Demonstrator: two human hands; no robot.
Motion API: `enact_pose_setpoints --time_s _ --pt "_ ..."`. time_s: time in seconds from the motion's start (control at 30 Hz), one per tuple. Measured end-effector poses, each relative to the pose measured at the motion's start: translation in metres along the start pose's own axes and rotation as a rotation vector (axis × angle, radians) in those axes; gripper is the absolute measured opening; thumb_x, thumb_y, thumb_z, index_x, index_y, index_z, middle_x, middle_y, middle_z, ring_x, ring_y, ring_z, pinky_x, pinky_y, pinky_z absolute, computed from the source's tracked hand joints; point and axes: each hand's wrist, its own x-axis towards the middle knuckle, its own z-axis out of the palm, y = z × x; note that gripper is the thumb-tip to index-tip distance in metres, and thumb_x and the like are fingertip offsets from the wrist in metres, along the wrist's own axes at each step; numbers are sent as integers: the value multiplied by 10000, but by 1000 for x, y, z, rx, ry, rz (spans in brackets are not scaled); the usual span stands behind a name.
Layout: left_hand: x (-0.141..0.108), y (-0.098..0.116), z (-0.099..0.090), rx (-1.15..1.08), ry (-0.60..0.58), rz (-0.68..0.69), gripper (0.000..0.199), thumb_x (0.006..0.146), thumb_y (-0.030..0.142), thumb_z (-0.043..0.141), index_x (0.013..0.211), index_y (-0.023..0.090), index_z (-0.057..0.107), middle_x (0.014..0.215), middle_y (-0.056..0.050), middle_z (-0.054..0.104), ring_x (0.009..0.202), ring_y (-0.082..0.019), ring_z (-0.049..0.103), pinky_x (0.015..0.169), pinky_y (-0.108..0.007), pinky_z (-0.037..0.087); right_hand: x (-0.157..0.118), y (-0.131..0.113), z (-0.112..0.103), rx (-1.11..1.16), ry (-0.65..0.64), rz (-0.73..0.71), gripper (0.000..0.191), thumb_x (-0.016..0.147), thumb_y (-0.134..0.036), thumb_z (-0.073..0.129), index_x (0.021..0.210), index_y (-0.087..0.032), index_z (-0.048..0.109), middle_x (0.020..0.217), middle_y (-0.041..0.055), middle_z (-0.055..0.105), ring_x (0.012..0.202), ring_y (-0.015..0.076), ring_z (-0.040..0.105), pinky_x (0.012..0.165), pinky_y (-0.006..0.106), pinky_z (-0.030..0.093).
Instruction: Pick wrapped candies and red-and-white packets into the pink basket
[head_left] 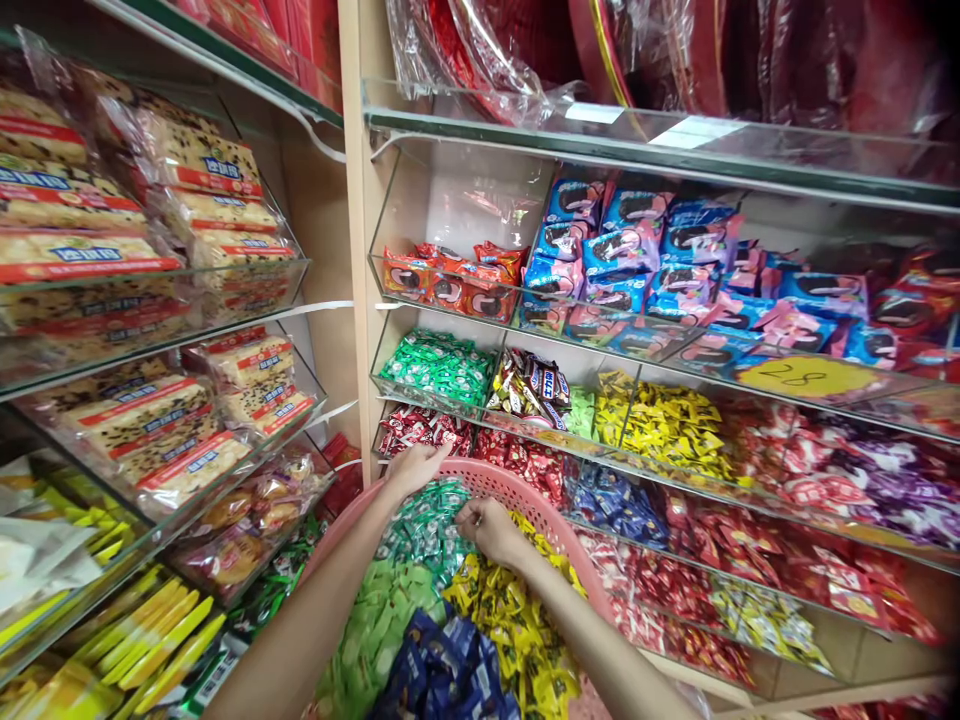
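Glass ledges [532, 432] and pale wooden boards [354, 250] make up a corner of shop shelving, stacked with wrapped bars [217, 175] on the left and blue packets [626, 245] on the far right. Low in the corner, at the near middle, sits a round pink basket [527, 490] with a perforated wall, its far rim close to the lower shelf. Inside lie green-wrapped sweets [424, 520] at the far side, light green sweets [397, 605] near left, dark blue sweets [446, 665] nearest, and yellow sweets [499, 605] on the right. Shelf edges crowd the basket left and far; the open room is above the sweets, between the two forearms. The left hand [415, 468] is at the far rim, its fingers extended toward red-wrapped sweets [420, 428]; whether it grips any cannot be told. The right hand [489, 528] is inside the rim, fingers loosely curled beside the green-wrapped sweets; its fingertips' hold is unclear.
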Motion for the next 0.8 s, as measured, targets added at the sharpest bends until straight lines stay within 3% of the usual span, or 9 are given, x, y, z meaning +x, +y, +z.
enact_pose_setpoints --time_s 0.6,0.8 --pt "-6 6 3 5 -11 18 603 698 712 263 574 223 594 604 7 644 634 -173 584 535 -220 329 -5 1 10 -287 133 143 103 697 -162 516 782 -201 559 753 11 606 732 132 546 612 194 326" --pt "-6 6 3 4 -12 21 620 694 720 255 560 219 593 607 3 646 633 -174 587 529 -219 329 -7 -13 -3 -301 142 111 98 724 -238 537 817 -207 530 744 10 598 696 136 544 566 200 303"
